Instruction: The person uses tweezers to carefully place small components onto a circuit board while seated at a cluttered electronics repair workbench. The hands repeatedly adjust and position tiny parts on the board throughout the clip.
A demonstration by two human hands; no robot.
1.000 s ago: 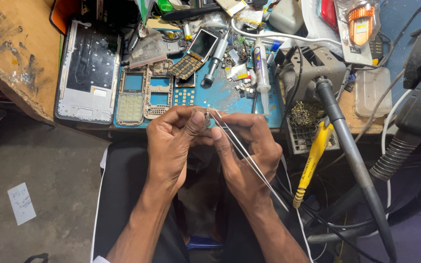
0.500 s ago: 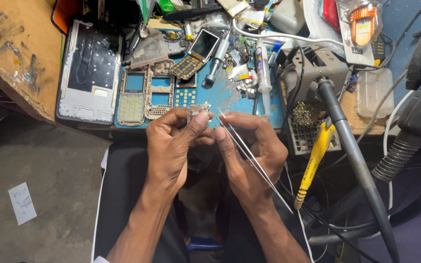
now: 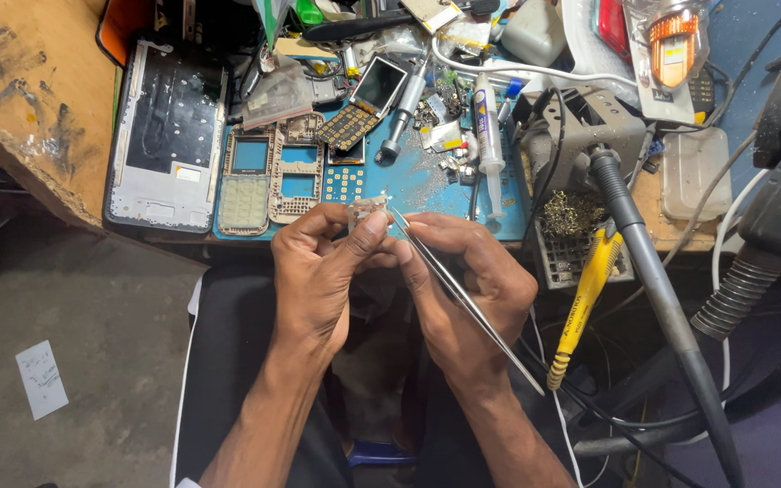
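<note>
My left hand (image 3: 318, 271) pinches a small silvery phone part (image 3: 365, 208) between thumb and fingers, held up just in front of the blue work mat (image 3: 413, 181). My right hand (image 3: 463, 289) grips long metal tweezers (image 3: 463, 294), whose tips point up-left and touch the small part. The tweezers' back end runs down to the right past my wrist. Both hands hover over my lap, close together, fingers touching.
Phone frames and keypads (image 3: 268, 172) lie on the mat beside a large white phone housing (image 3: 169, 136). A syringe tube (image 3: 488, 136), a soldering iron stand (image 3: 589, 126), a yellow-handled tool (image 3: 580, 307), cables and a grey hose (image 3: 743, 280) crowd the right. A wooden bench edge (image 3: 20, 108) is at left.
My hands have shifted slightly; the small part is now lifted a little higher between my left fingers, and the tweezer tips stay against it.
</note>
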